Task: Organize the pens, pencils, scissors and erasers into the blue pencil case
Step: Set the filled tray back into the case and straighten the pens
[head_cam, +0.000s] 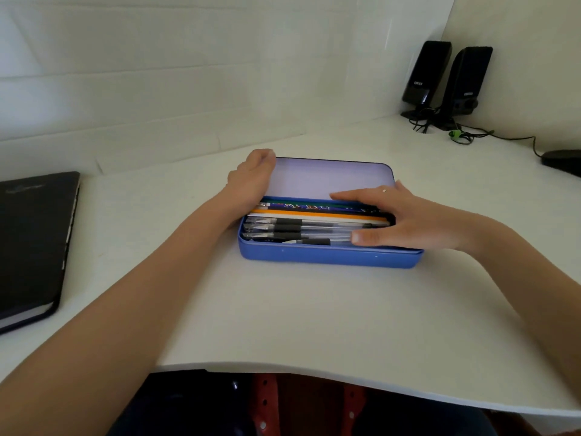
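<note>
The blue pencil case [327,256] sits open in the middle of the white desk, its pale lid [323,179] tilted up at the back. Inside lie several clear pens with black grips [295,229] and, behind them, several pencils [314,213], one orange, one white, one patterned. My left hand [251,177] grips the lid's left edge, fingers curled over its top corner. My right hand [399,215] lies flat over the right end of the case, straight fingers resting on the pens and pencils. No scissors or erasers are visible.
A black notebook [31,243] lies at the left edge of the desk. Two black speakers [446,83] with cables stand at the back right, and a dark mouse [562,160] sits at the far right. The desk's front edge [283,371] curves near my body.
</note>
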`<state>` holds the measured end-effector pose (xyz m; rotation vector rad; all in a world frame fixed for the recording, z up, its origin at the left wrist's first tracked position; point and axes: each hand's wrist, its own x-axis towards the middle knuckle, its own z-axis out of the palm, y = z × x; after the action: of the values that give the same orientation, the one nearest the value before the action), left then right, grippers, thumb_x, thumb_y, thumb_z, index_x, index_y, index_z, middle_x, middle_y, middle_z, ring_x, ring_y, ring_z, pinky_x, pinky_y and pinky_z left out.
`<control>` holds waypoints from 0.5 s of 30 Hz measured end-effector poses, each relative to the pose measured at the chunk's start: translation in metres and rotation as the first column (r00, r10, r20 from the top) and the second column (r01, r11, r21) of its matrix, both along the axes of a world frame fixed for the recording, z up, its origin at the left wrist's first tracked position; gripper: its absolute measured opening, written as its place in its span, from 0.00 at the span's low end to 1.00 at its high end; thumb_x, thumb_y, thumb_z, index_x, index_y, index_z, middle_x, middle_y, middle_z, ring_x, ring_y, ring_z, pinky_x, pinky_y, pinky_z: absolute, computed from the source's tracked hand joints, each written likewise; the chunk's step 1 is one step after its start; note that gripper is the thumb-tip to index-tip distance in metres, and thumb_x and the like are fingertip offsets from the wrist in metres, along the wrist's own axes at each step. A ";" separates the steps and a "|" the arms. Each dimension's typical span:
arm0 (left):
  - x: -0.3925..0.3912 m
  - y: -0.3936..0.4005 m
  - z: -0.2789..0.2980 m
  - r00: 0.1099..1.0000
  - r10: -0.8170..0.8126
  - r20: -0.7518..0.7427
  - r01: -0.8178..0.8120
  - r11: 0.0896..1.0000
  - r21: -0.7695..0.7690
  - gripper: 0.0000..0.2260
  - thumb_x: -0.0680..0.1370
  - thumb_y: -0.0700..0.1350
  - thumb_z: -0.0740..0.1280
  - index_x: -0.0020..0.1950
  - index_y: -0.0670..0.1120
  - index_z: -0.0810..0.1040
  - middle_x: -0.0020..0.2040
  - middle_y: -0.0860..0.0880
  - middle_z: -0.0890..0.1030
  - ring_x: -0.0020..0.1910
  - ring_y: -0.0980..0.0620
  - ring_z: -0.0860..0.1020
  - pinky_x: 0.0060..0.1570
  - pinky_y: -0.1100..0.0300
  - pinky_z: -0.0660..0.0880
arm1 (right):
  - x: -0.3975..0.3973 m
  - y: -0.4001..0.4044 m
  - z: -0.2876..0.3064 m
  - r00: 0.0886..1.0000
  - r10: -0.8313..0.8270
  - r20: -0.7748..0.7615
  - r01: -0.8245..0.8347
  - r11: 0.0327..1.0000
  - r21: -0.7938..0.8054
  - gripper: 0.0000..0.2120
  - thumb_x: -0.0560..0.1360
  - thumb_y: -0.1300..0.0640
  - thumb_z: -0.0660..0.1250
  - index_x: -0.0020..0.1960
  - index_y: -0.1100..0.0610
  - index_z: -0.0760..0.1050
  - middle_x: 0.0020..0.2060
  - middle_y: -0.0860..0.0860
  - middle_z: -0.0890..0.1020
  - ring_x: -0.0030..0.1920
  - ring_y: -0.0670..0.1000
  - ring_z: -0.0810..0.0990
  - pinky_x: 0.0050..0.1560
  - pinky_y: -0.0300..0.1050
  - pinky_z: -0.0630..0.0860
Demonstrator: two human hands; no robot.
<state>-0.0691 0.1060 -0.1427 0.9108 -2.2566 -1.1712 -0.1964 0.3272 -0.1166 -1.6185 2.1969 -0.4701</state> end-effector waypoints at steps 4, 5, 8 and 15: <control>0.003 0.003 0.007 0.979 0.098 -0.179 -0.116 0.989 -0.088 0.14 0.78 0.53 0.56 0.59 0.51 0.74 0.62 0.46 0.75 0.63 0.45 0.70 0.66 0.49 0.66 | 0.004 0.003 0.010 0.997 0.012 0.080 0.009 0.966 -0.259 0.20 0.67 0.38 0.69 0.57 0.40 0.76 0.53 0.38 0.79 0.57 0.38 0.75 0.59 0.32 0.68; 0.005 0.004 0.012 0.970 0.083 -0.228 -0.118 0.982 -0.146 0.12 0.77 0.50 0.58 0.57 0.50 0.75 0.59 0.47 0.76 0.60 0.47 0.72 0.64 0.53 0.68 | 0.001 0.004 0.014 0.999 0.015 0.047 0.001 0.945 -0.327 0.12 0.69 0.46 0.71 0.51 0.46 0.79 0.48 0.41 0.82 0.51 0.39 0.78 0.54 0.28 0.68; 0.014 0.017 0.028 0.953 -0.079 -0.291 0.002 0.967 -0.256 0.06 0.77 0.43 0.62 0.49 0.48 0.78 0.48 0.52 0.79 0.46 0.57 0.75 0.48 0.72 0.69 | -0.010 0.012 0.025 0.999 0.034 0.012 -0.028 0.952 -0.304 0.01 0.70 0.57 0.73 0.41 0.53 0.82 0.37 0.46 0.83 0.42 0.45 0.79 0.45 0.25 0.68; 0.033 0.038 0.044 0.943 -0.332 0.027 0.299 0.809 -0.507 0.07 0.76 0.41 0.64 0.46 0.47 0.82 0.42 0.55 0.80 0.40 0.69 0.73 0.42 0.77 0.66 | -0.013 0.014 0.020 0.998 0.065 -0.017 -0.067 0.979 -0.191 0.05 0.68 0.57 0.74 0.41 0.48 0.81 0.37 0.44 0.82 0.42 0.46 0.78 0.46 0.35 0.72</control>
<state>-0.0363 0.1436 -0.0984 0.2912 -2.5420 -0.6431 -0.2098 0.3408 -0.0964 -1.7899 2.1540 -0.6732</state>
